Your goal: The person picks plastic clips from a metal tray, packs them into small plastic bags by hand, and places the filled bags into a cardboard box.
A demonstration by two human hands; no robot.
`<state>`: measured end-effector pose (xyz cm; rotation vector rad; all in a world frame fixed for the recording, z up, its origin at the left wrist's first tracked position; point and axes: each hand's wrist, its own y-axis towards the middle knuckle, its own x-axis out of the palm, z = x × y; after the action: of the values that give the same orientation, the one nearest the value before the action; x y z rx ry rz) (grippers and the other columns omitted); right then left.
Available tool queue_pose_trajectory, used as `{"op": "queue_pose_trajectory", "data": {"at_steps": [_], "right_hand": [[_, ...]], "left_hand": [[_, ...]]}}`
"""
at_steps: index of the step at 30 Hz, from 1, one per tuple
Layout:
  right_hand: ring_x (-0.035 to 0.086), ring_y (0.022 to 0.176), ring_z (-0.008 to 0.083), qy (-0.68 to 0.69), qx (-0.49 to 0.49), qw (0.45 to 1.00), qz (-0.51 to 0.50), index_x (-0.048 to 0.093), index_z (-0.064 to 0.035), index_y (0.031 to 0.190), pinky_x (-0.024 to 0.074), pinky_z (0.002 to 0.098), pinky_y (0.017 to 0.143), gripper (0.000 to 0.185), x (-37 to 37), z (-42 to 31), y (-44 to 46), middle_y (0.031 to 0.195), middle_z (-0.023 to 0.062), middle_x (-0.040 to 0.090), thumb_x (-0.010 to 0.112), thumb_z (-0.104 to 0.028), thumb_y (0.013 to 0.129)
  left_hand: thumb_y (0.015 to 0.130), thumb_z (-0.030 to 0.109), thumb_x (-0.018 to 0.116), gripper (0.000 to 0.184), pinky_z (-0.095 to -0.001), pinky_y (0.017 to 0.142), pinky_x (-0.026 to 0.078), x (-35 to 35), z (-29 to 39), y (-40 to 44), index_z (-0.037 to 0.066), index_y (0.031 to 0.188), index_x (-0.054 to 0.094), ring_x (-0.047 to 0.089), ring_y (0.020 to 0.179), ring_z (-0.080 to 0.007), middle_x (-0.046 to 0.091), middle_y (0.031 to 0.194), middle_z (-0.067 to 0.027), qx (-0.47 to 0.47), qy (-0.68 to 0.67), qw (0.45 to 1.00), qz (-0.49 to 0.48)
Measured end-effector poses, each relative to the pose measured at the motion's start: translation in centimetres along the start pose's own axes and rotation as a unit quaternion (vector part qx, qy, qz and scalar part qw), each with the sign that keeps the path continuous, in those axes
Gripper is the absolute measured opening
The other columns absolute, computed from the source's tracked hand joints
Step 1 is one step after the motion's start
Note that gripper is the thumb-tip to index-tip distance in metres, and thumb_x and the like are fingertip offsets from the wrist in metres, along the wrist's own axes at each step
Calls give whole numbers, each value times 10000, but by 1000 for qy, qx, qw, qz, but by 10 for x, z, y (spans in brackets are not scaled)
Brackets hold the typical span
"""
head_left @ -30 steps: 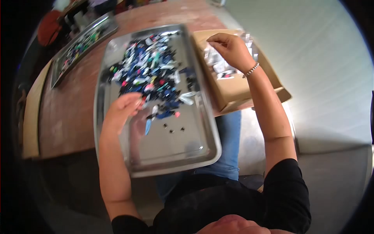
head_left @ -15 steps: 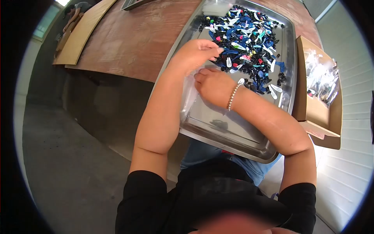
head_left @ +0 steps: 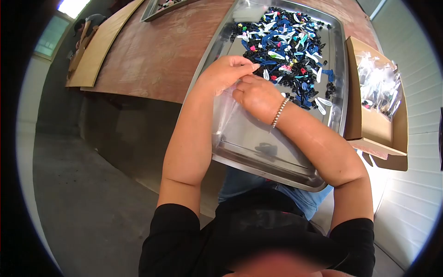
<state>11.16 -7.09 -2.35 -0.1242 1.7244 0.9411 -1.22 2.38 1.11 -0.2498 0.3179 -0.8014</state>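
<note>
My left hand (head_left: 226,75) is closed, thumb and fingers brought together at the edge of the heap of hair clips (head_left: 286,46). Close beside it, my right hand (head_left: 259,99) has its fingers curled in, nearly touching the left fingertips. A clear plastic bag (head_left: 224,113) hangs from between the two hands over the metal tray (head_left: 272,177). Its upper edge is hidden by my fingers. The heap mixes white, blue and black snap clips with small black, pink and red pieces. Whether a clip is inside my fingers cannot be seen.
A cardboard box (head_left: 369,134) of filled clear bags (head_left: 380,85) stands right of the tray. Clear plastic sheets (head_left: 249,15) lie in the tray's far left corner. Another tray (head_left: 161,11) sits on the wooden table (head_left: 157,55). Another person (head_left: 90,25) is at the far left.
My left hand has come down and its fingers have closed in near the right fingertips. My right hand stays almost in place. The whole view has shifted slightly.
</note>
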Motion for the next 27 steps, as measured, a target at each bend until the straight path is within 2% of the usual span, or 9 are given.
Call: {"op": "queue_pose_trajectory", "data": {"at_steps": [2, 4, 7, 9, 12, 16, 17, 22, 27], "right_hand": [[568, 870, 238, -9, 4, 1000, -5, 586, -49, 799, 487, 339, 759, 103, -14, 10, -2, 822, 73, 579, 554, -94, 711], [566, 837, 249, -43, 0, 998, 45, 592, -43, 817, 481, 347, 738, 120, -36, 22, -1, 823, 76, 580, 552, -93, 715], [538, 761, 253, -22, 20, 994, 102, 569, -45, 779, 468, 346, 685, 95, -63, 36, -4, 788, 72, 554, 586, -48, 685], [533, 751, 247, -50, 41, 992, 110, 532, -52, 733, 466, 341, 667, 102, -69, 41, -4, 758, 68, 527, 610, -43, 667], [525, 742, 243, -70, 47, 986, 141, 514, -59, 715, 464, 344, 662, 113, -75, 46, -5, 740, 63, 509, 616, -44, 668], [538, 779, 256, -72, 99, 986, 112, 562, -43, 762, 472, 344, 693, 117, -77, 44, -8, 772, 75, 539, 608, -9, 661], [538, 779, 256, -72, 101, 986, 113, 562, -43, 762, 472, 344, 693, 117, -74, 46, -10, 772, 75, 539, 608, -9, 661], [556, 874, 306, 11, 161, 985, 55, 638, -10, 954, 462, 384, 809, 300, -61, 45, -16, 917, 118, 606, 589, 21, 660], [557, 888, 314, 30, 190, 980, 55, 639, -5, 955, 457, 391, 816, 243, -61, 35, -11, 932, 135, 605, 613, -35, 715]], "left_hand": [[862, 335, 657, 387, -290, 819, 448, 3, 3, 0, 47, 1117, 608, 584, 911, -132, 642, 1012, -51, -12, -1, 1000, 10], [869, 325, 652, 381, -295, 842, 448, 7, 6, 0, 46, 1124, 603, 586, 921, -133, 641, 1022, -52, -23, -5, 999, 21], [883, 291, 638, 366, -299, 865, 465, 11, 8, -1, 33, 1137, 590, 596, 950, -143, 639, 1040, -52, -27, -90, 995, 38], [875, 249, 648, 373, -310, 851, 494, 9, 3, 1, 8, 1149, 573, 623, 930, -171, 650, 1037, -89, -4, -176, 984, -23], [852, 191, 671, 331, -318, 826, 520, 4, -1, 2, -20, 1096, 596, 649, 873, -194, 666, 991, -138, -10, -192, 978, -83], [829, 139, 687, 269, -319, 807, 523, 7, 1, 0, -29, 1029, 624, 659, 826, -198, 675, 946, -169, -7, -192, 977, -89], [823, 133, 691, 238, -316, 807, 523, 10, 2, 0, -28, 991, 639, 660, 823, -195, 678, 930, -160, 2, -176, 983, -57], [802, 111, 704, 190, -288, 744, 520, 16, -2, 2, -40, 909, 660, 660, 778, -189, 683, 865, -140, 60, -138, 989, 7], [787, 59, 692, 147, -260, 666, 496, 18, -3, 3, -67, 858, 665, 633, 697, -149, 679, 805, -118, 108, -67, 991, 32]]}}
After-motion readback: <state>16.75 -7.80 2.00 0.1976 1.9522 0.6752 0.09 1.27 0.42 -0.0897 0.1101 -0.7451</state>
